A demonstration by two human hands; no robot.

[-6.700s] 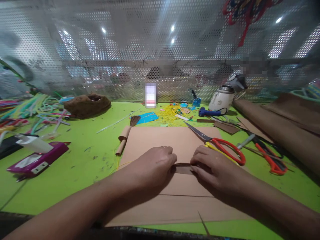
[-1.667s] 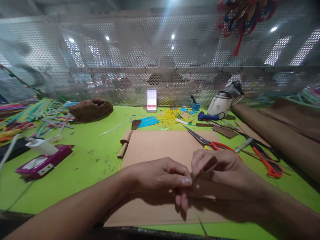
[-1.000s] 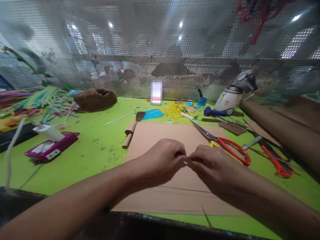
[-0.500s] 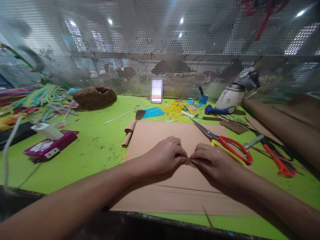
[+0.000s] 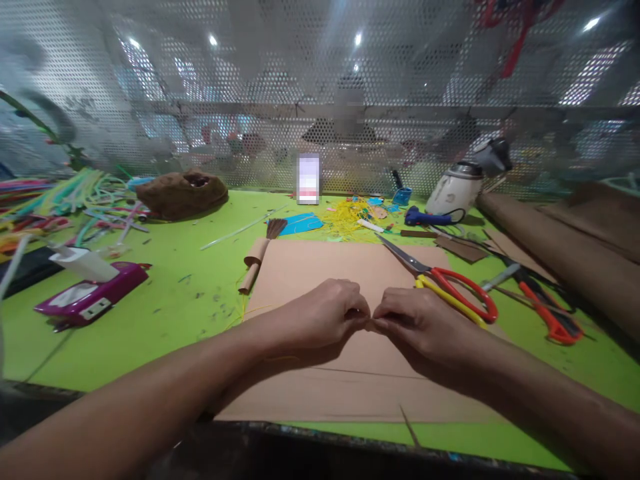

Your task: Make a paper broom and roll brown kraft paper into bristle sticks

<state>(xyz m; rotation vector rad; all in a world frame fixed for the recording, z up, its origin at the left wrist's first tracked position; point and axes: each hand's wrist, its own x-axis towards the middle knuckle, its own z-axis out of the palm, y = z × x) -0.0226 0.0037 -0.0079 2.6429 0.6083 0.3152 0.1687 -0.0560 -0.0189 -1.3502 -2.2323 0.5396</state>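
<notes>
Above a large sheet of tan paper [image 5: 320, 267], my left hand [image 5: 335, 308] and my right hand [image 5: 417, 320] meet fingertip to fingertip. Both are closed in a pinch on a small strip of tan paper [image 5: 371, 325], mostly hidden by the fingers. Scissors [image 5: 440, 283] with red and yellow handles lie partly open on the sheet, just beyond my right hand. At the sheet's left edge rest a small rolled paper piece [image 5: 249, 277] and a brown fringed piece [image 5: 276, 229].
A purple power strip [image 5: 95, 293] with a white charger lies left. Toward the back are a brown pouch [image 5: 183, 195], a phone [image 5: 308, 180], yellow shreds [image 5: 347, 219], a blue glue gun [image 5: 427, 217] and a white jug [image 5: 455, 190]. Red-handled cutters [image 5: 553, 320] lie right.
The fingertips have drawn closer together, and less of the paper strip shows between them. The whole view has shifted slightly; the surrounding things stay in place.
</notes>
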